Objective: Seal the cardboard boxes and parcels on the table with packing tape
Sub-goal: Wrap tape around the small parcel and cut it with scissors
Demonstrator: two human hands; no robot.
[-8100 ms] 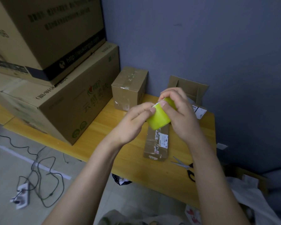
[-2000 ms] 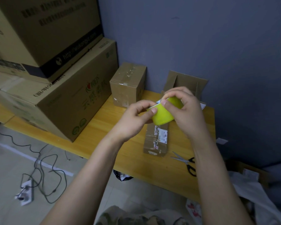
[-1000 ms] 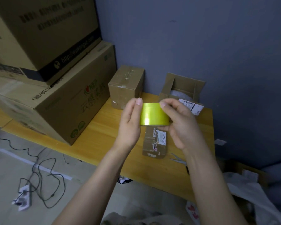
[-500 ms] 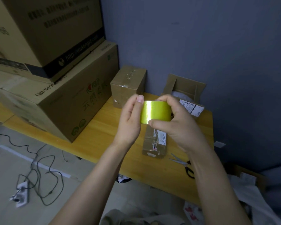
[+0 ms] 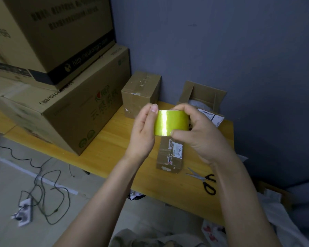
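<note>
You hold both forearms raised in front of you, above the worktop, with the tape between your hands at the centre of the view. Your left grip stands upright, palm turned toward the roll, its fingers straight and close together and laid flat against the roll's left end; nothing is curled round it on that side. Your right grip is closed round the roll from the other end: the fingers arch over the top edge and the thumb hooks in under the lower front edge, so the glossy yellow-green band faces you between the two. The wrist on that side bends inward. Whether a loose end of tape has been lifted cannot be told. The roll hangs clear of the worktop, directly over the far end of the parcel, a flat taped package with a white label that lies lengthwise below your hands. Scissors lie just right of the parcel, near the front edge. Behind your hands, against the wall, a small box sits taped closed, and an open box has its flaps up. Big boxes are stacked on the left.
</note>
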